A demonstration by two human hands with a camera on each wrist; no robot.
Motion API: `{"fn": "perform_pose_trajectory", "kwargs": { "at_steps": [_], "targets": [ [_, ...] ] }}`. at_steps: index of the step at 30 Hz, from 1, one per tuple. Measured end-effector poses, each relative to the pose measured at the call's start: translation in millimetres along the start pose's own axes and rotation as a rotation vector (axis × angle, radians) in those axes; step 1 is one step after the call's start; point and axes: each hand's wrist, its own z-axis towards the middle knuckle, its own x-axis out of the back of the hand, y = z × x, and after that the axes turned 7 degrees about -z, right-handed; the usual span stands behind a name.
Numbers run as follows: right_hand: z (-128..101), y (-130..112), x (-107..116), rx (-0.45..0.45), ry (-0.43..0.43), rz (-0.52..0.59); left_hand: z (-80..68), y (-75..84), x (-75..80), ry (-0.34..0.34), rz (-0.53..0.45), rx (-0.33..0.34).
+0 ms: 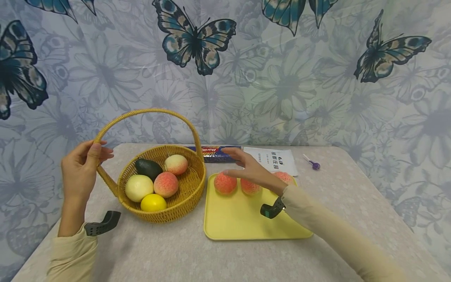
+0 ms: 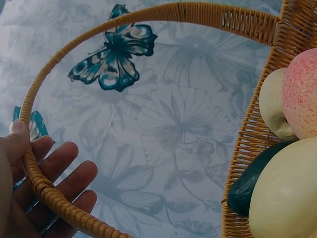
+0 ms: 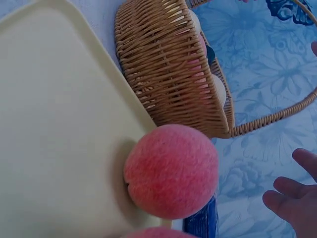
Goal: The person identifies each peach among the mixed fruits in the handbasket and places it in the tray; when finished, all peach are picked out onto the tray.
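A: Why does the left hand (image 1: 82, 166) sit at the woven wicker basket (image 1: 192, 187) with its arched handle?

B: Its thumb and fingers curl round that handle (image 2: 37, 179), steadying the basket, which stands just left of the flat yellow plastic tray (image 1: 239, 219).

A: And the right hand (image 1: 251, 170)?

B: It hovers open, fingers straight, over the pink peach (image 3: 171, 171) lying at the tray's far edge beside the basket, holding nothing.

peach (image 3: 171, 171) on yellow tray (image 3: 54, 148), wicker basket (image 3: 168, 69)
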Motion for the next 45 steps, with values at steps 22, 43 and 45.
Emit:
{"fn": "perform_pose_trajectory", "kwargs": {
  "at_steps": [22,43,45],
  "targets": [
    [43.1,-25.9,-26.2,0.088,-0.189,-0.223,0.4,-3.7,-0.6,-0.002,0.012,-0.032],
    [86.6,-40.3,-55.5,0.139,-0.317,-0.401,-2.2,-1.0,-1.1,0.004,0.034,-0.037],
    [89.9,-41.7,-58.5,0.147,-0.323,-0.388,-3.6,-0.7,-1.1,0.009,0.034,-0.038]
  ]
}}
